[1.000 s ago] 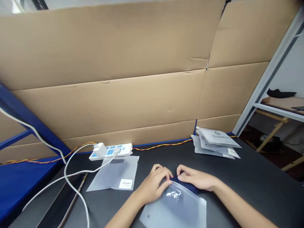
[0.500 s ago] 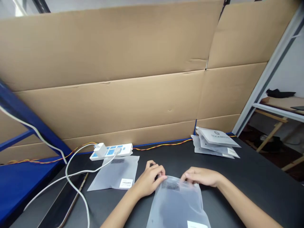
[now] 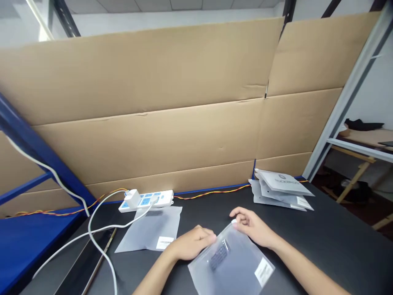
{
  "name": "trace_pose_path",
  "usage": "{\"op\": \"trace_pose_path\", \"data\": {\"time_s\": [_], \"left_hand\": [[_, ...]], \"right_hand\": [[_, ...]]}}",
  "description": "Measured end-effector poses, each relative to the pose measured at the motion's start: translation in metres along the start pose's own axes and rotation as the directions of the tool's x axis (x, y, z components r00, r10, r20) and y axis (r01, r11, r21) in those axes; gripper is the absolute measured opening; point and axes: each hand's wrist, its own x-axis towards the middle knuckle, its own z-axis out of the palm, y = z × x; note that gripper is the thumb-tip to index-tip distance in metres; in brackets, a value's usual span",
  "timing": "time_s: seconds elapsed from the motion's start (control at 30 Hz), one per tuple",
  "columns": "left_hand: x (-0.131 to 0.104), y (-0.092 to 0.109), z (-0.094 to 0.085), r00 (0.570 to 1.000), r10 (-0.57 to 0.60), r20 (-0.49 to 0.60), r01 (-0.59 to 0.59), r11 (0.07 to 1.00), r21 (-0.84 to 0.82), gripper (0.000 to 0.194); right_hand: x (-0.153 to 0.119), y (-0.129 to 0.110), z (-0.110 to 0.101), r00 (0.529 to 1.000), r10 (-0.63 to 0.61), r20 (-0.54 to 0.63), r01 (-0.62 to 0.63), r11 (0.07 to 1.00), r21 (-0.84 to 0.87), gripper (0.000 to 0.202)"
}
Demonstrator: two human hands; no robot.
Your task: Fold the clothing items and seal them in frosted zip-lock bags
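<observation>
A frosted zip bag point(image 3: 238, 268) with dark print and a white barcode label point(image 3: 264, 271) lies tilted on the black table in front of me. My left hand point(image 3: 195, 243) is closed on its upper left edge, thumb on top. My right hand point(image 3: 252, 228) pinches the top right corner, at a small white zip slider point(image 3: 234, 221). Left of my hands, a second frosted bag point(image 3: 153, 227) with a label lies flat, partly under a white cable. What is inside the bags is hard to make out.
A white power strip point(image 3: 164, 198) with a plug and cable point(image 3: 113, 226) stands at the back left. Near it lies a dark flat device point(image 3: 87, 262). Several folded frosted bags point(image 3: 282, 188) are stacked at the back right. Cardboard point(image 3: 172, 143) walls the rear.
The bag has turned, its top edge now slanting up to the right. My right hand has moved from inside its top edge to the slider corner. The view has tilted up slightly.
</observation>
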Motion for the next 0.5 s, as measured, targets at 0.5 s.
{"op": "trace_pose_path", "data": {"time_s": [0.5], "left_hand": [[0.014, 0.014, 0.024, 0.969, -0.095, -0.229, 0.070, 0.991, -0.114, 0.028]], "right_hand": [[0.003, -0.009, 0.033, 0.989, -0.137, -0.056, 0.139, 0.990, 0.036, 0.014]]}}
